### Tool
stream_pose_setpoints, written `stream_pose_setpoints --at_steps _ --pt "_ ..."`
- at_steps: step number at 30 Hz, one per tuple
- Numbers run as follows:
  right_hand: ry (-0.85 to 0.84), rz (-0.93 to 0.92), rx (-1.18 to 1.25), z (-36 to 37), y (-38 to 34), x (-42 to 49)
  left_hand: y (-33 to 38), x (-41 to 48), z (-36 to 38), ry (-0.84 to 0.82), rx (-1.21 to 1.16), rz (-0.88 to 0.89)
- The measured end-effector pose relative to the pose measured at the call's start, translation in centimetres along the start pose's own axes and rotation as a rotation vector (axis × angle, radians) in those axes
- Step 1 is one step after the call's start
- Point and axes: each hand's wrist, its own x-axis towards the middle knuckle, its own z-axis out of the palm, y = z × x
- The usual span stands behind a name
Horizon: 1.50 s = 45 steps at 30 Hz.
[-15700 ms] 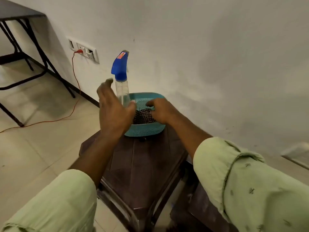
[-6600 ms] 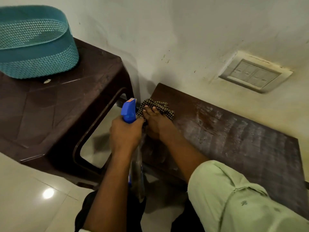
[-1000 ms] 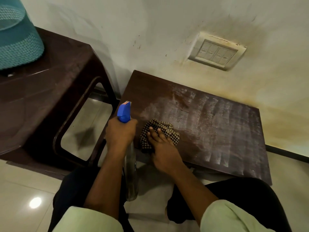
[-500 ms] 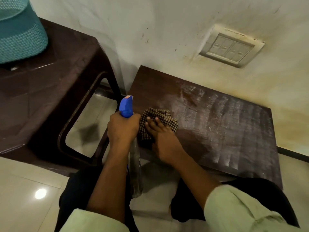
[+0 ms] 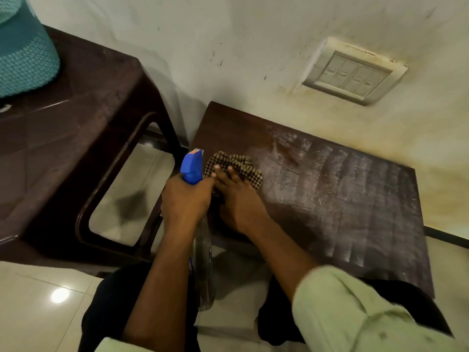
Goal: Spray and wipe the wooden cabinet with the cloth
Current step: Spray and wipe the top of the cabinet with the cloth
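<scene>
The low wooden cabinet [image 5: 342, 199] stands against the wall, its dark top streaked with pale wet smears. A bunched brown-and-cream checked cloth [image 5: 241, 165] lies on the top's left part, pressed down under my right hand [image 5: 238, 199]. My left hand [image 5: 185, 199] is shut around the neck of a clear spray bottle with a blue trigger head [image 5: 191, 166], held just off the cabinet's left edge. The bottle's clear body hangs down below that hand, partly hidden by my left forearm.
A dark brown plastic stool [image 5: 83, 128] stands close on the left with a teal mesh basket [image 5: 22, 59] on it. A white switch plate [image 5: 352, 76] sits on the stained wall above the cabinet. Glossy pale floor tiles [image 5: 38, 301] lie below; my knees are under my arms.
My right hand has slid the cloth toward the wall and slightly left across the cabinet top. The left hand keeps the spray bottle beside it, and the view has shifted a little.
</scene>
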Motion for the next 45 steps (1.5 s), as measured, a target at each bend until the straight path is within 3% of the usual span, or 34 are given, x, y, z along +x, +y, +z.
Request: stream_pose_setpoints --at_steps 5,11,15,24,30,35,38,45 --pt "-0.055 -0.089 -0.028 0.4 2.0 -3.5 0.1 -0.1 1.1 -0.043 0.037 0.017" --pt "0.046 0.121 -0.037 -2.2 4.9 3.3 0.0 -0.2 1.9 -0.095 0.077 0.021" --pt "0.027 0.143 -0.034 -3.3 5.9 5.6 0.2 -0.1 1.9 -0.092 0.084 0.038" --pt "-0.02 -0.02 -0.041 0.8 4.8 -5.5 1.0 0.1 3.0 -0.13 0.113 0.007" --pt "0.05 0.148 -0.024 -2.2 7.8 1.3 0.7 -0.4 3.5 -0.187 0.092 -0.013" --pt "-0.003 0.2 -0.028 -4.0 9.2 5.3 0.7 0.1 3.6 -0.187 0.087 -0.022" --pt "0.048 0.144 -0.063 -2.7 8.3 1.8 1.1 0.2 3.8 -0.196 0.095 -0.012" --pt "-0.08 0.033 -0.03 0.7 7.2 -7.8 1.4 0.0 4.6 -0.211 0.112 -0.03"
